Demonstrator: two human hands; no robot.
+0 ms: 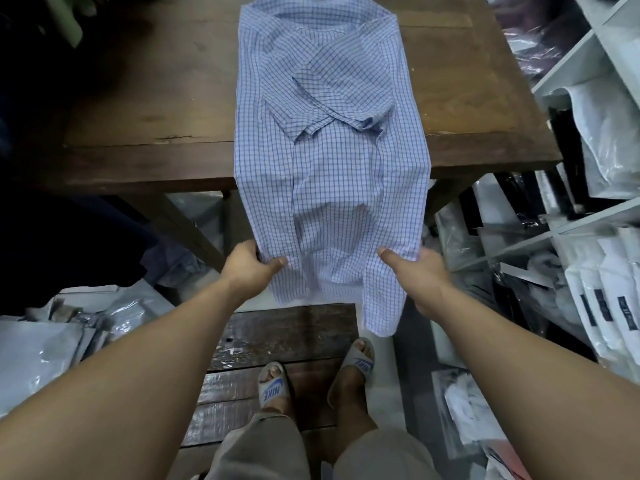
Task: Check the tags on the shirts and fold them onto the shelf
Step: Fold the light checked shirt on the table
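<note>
A light blue checked shirt (329, 161) lies face down on the dark wooden table (138, 109), its sides folded in and both sleeves crossed over the back. Its lower part hangs over the table's near edge. My left hand (249, 266) pinches the hem's left corner, thumb on top. My right hand (414, 271) pinches the hem's right corner the same way. A strip of the folded shirt dangles below between my hands. No tag is visible.
White shelves (588, 64) with bagged garments stand at the right. Plastic-wrapped packages (52, 344) lie on the floor at left and right. My feet in slides (273, 386) stand on wooden floor planks below the table.
</note>
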